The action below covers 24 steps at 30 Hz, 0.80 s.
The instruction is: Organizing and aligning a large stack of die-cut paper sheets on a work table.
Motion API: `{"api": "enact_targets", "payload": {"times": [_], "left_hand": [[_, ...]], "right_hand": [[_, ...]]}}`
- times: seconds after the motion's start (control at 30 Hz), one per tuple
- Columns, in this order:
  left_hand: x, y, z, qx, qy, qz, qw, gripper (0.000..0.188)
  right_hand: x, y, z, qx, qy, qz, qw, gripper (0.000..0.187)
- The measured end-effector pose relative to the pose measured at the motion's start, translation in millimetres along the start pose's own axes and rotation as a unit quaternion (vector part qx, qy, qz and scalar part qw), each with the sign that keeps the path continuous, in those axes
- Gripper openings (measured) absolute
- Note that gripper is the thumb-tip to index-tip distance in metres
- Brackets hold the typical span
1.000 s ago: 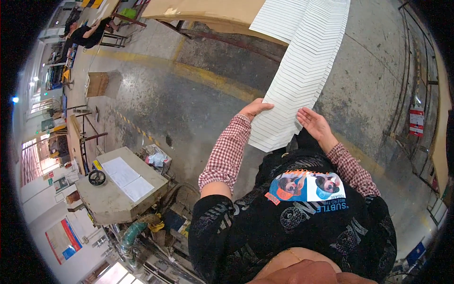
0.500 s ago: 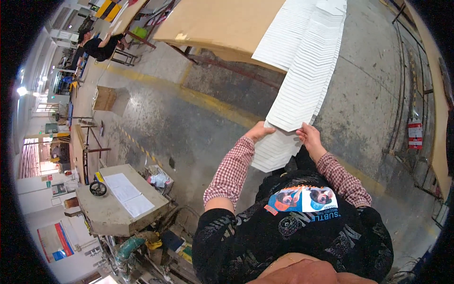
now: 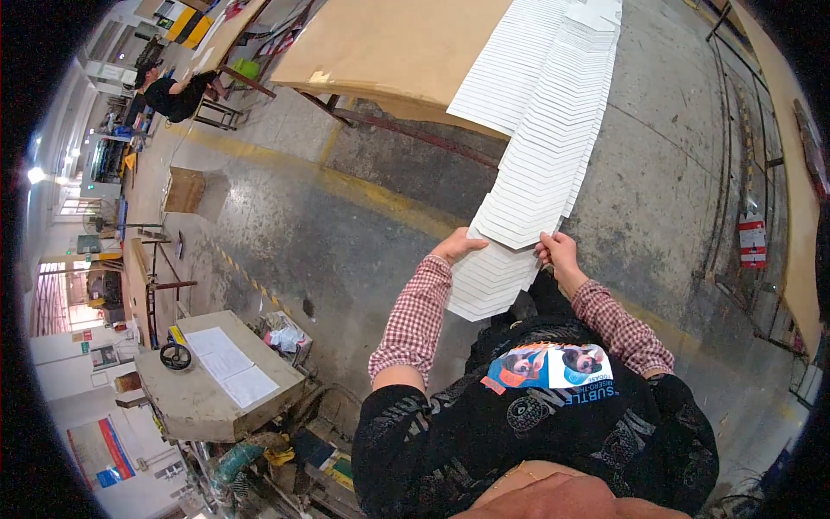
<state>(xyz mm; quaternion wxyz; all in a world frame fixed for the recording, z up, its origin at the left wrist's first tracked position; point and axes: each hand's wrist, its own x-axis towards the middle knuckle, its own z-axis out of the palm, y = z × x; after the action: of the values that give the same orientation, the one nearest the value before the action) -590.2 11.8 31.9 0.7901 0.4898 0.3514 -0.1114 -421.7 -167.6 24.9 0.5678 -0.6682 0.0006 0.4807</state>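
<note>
Many thin white card sheets (image 3: 546, 156) with angled ends overlap in a long fanned row, running from the table top down past its near edge toward me. A shorter fanned batch of the same sheets (image 3: 491, 281) hangs at the near end of this row, in front of my body. My left hand (image 3: 461, 246) is closed on the batch's left edge, thumb on top. At the right edge, my right hand (image 3: 558, 253) pinches the sheets between thumb and fingers. A second fanned row (image 3: 501, 73) lies alongside on the left.
The brown-topped table (image 3: 372, 43) stands ahead. At lower left, a grey machine table (image 3: 173, 389) carries papers (image 3: 229, 363) and a black handwheel (image 3: 175, 356). A cardboard box (image 3: 184, 190) sits on the floor. Far left, another person (image 3: 173, 97) is seated. Metal rails (image 3: 735, 173) run along the right.
Both hands have shifted slightly left in the picture, along with the whole scene. More of the near batch shows below the long row, and a step now breaks the row's left edge.
</note>
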Motion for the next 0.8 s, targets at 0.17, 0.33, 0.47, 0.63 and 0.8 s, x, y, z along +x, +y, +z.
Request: {"api": "enact_targets", "payload": {"times": [0.17,0.33,0.47,0.63,0.8], "left_hand": [[2,-3,11,-0.015,0.009,-0.002,1.0,0.053],[9,-16,3,-0.029,0.0,0.002,1.0,0.056],[12,-18,-5,-0.026,-0.014,0.001,1.0,0.057],[5,2,11,-0.134,-0.012,-0.034,0.99,0.063],[40,-11,-18,-0.147,-0.029,-0.134,0.98,0.077]], "right_hand": [[0,3,-2,0.0,0.005,0.017,1.0,0.018],[-5,-1,4,-0.003,0.02,0.04,0.999,0.022],[-1,0,3,0.002,0.007,0.037,0.999,0.022],[7,8,-14,0.025,0.068,0.03,0.997,0.018],[39,12,-32,0.155,0.212,-0.043,0.964,0.022]]}}
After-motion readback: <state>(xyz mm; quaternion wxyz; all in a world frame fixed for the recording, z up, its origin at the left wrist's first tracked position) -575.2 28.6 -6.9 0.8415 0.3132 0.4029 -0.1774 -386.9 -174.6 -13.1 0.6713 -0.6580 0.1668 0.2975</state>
